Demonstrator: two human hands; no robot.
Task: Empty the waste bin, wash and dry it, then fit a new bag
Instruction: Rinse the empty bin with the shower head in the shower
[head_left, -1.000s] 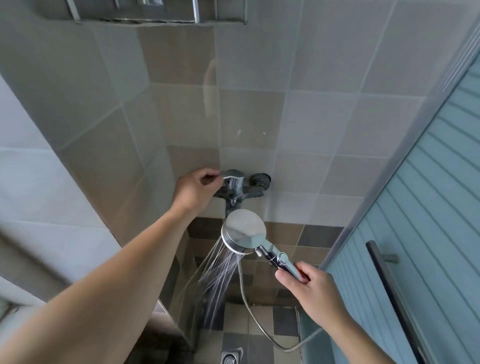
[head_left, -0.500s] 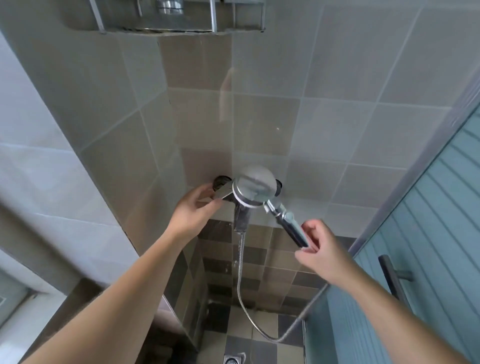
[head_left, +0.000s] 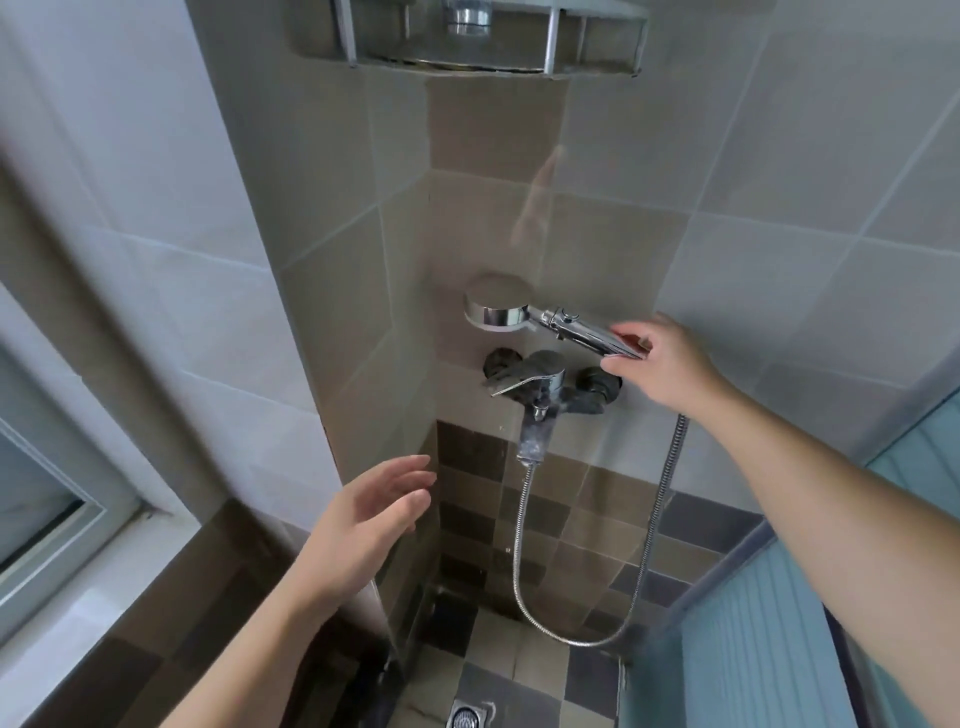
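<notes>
The chrome shower head (head_left: 498, 310) lies level just above the wall tap (head_left: 540, 382), its face turned down and no water coming out. My right hand (head_left: 660, 364) holds the end of its handle between thumb and fingers. A metal hose (head_left: 524, 571) loops from the tap down toward the floor and back up to that hand. My left hand (head_left: 369, 514) hangs open below and left of the tap, fingers spread, touching nothing. The waste bin is not in view.
A metal corner shelf (head_left: 488, 52) hangs high on the tiled wall. The floor drain (head_left: 470, 714) sits at the bottom. A ribbed blue-green door (head_left: 769, 649) closes the right side, and a window frame (head_left: 62, 519) with a sill lies at the left.
The spray has stopped. My left hand has left the tap lever and dropped away, open. My right hand has raised the shower head from below the tap to above it.
</notes>
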